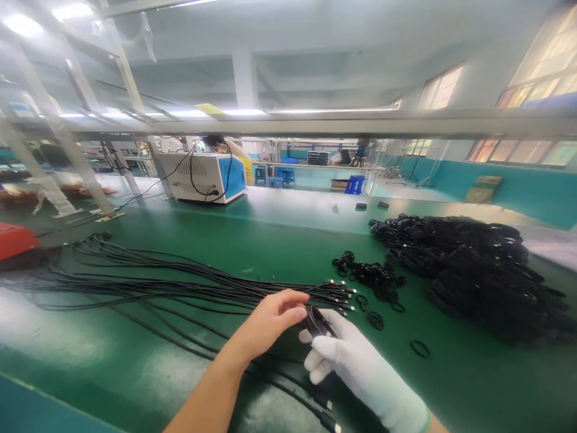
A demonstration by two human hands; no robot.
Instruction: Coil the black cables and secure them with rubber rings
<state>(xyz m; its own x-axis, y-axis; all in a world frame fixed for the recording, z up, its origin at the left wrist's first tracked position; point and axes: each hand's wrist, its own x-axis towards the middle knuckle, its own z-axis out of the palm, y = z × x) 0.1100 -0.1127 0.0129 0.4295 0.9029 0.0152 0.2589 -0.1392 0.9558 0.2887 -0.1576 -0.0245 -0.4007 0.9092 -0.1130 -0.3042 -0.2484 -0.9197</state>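
My right hand, in a white glove, has its fingers closed around a small coil of black cable. Just left of the coil is my left hand, bare. Its fingers are stretched out and apart from the thumb, whose tip is at the coil's edge; contact is hard to make out. Beneath and behind both hands, a bundle of long black cables runs across the green table, its metal plugs ending beyond my fingers. Two thicker-looking cable ends with plugs lie nearer to me.
A large heap of coiled black cables covers the right side. Small black bands lie piled before it, with a loose ring nearer. A white-and-blue machine stands at the back, a red object at left. A metal beam crosses overhead.
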